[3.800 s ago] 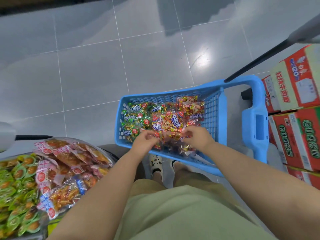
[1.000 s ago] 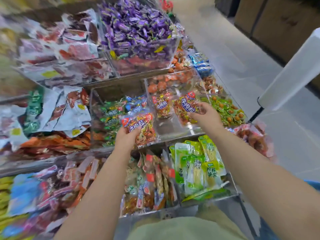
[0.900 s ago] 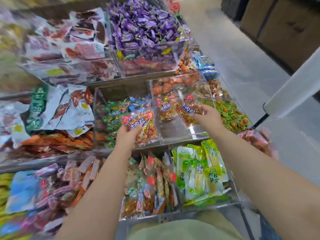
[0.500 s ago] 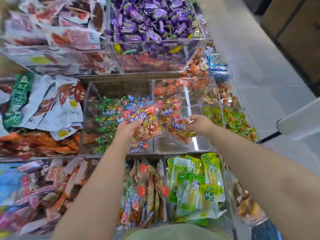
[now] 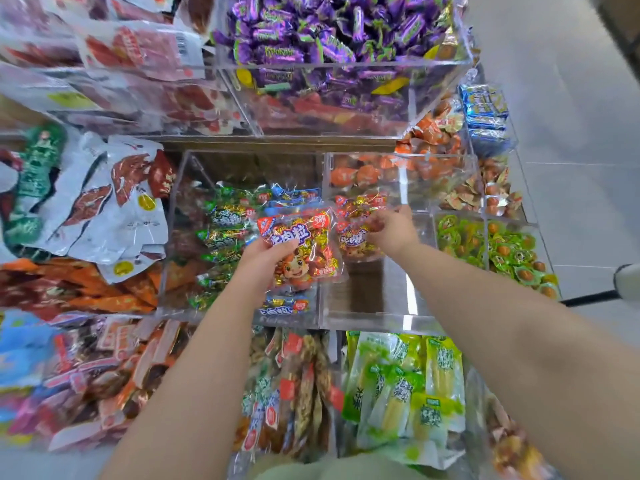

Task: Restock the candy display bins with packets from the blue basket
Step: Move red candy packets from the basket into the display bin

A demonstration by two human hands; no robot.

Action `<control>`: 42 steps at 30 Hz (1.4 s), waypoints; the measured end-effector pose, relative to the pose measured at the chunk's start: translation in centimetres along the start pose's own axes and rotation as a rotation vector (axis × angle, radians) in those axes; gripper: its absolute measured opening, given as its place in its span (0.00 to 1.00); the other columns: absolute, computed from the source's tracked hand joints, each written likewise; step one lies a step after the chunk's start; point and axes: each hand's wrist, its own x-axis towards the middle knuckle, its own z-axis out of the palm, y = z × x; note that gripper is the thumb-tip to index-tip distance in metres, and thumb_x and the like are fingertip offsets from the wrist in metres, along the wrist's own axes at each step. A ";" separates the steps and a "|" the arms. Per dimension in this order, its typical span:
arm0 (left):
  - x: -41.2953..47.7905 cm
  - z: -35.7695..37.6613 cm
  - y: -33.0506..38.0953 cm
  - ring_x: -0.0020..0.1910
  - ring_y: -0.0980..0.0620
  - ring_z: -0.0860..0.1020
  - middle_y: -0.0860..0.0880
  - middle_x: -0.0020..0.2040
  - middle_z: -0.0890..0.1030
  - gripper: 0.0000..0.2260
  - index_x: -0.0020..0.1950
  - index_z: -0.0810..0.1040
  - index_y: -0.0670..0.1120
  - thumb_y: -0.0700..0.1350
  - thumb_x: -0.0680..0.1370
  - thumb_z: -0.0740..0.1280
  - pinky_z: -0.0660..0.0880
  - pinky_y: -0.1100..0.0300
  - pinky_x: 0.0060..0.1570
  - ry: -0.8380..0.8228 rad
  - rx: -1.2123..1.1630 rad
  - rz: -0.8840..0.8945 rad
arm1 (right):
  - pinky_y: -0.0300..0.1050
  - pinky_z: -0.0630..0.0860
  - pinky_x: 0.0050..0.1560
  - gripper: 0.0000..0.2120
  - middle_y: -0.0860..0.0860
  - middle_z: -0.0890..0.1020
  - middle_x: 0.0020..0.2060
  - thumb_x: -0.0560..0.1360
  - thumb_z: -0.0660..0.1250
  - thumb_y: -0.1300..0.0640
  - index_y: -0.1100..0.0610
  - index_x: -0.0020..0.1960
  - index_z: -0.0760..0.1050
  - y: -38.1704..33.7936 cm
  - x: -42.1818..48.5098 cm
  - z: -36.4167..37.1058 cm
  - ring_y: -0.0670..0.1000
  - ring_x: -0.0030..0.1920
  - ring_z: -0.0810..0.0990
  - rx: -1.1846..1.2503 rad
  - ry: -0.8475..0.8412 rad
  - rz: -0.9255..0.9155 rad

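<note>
My left hand (image 5: 264, 259) grips a red candy packet (image 5: 302, 247) with a cartoon face, held over the divider between two clear acrylic bins. My right hand (image 5: 393, 230) holds a second red packet (image 5: 355, 242) low inside the right-hand bin (image 5: 381, 318), which has a few red packets at its back and a mostly bare floor. The left-hand bin (image 5: 173, 220) holds green and blue packets (image 5: 225, 220). The blue basket is out of view.
Above is a bin of purple wrapped candies (image 5: 329, 32). Silver and red pouches (image 5: 104, 202) lie to the left, green jelly cups (image 5: 498, 247) to the right. Below the bins hang green packets (image 5: 412, 386) and red-tagged sticks (image 5: 294, 386). Grey tiled floor (image 5: 571, 98) runs along the right.
I turned from the blue basket to the shelf with a packet in each hand. Over the last second both hands moved down toward the bins, and the right one went into the right-hand bin.
</note>
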 end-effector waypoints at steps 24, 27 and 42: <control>-0.7 0.6 2.2 0.45 0.49 0.84 0.51 0.45 0.85 0.13 0.49 0.79 0.52 0.49 0.66 0.75 0.79 0.49 0.47 -0.100 0.070 0.192 | 0.54 0.65 0.68 0.61 0.60 0.60 0.72 0.60 0.81 0.54 0.53 0.77 0.39 1.7 -1.0 1.6 0.60 0.70 0.64 0.210 -0.082 0.434; -1.4 1.7 3.2 0.46 0.51 0.84 0.53 0.45 0.85 0.12 0.46 0.80 0.55 0.50 0.64 0.77 0.79 0.53 0.44 -0.143 0.073 0.232 | 0.50 0.72 0.59 0.42 0.60 0.69 0.68 0.70 0.72 0.56 0.57 0.76 0.52 1.9 -2.7 -0.3 0.57 0.61 0.73 0.263 -0.044 0.383; -1.8 8.7 2.3 0.42 0.54 0.77 0.57 0.42 0.76 0.06 0.46 0.74 0.52 0.51 0.75 0.70 0.74 0.58 0.44 0.115 0.518 0.553 | 0.44 0.81 0.46 0.17 0.49 0.84 0.39 0.67 0.73 0.70 0.54 0.50 0.76 2.5 -6.6 -6.1 0.48 0.41 0.83 0.627 -0.295 0.079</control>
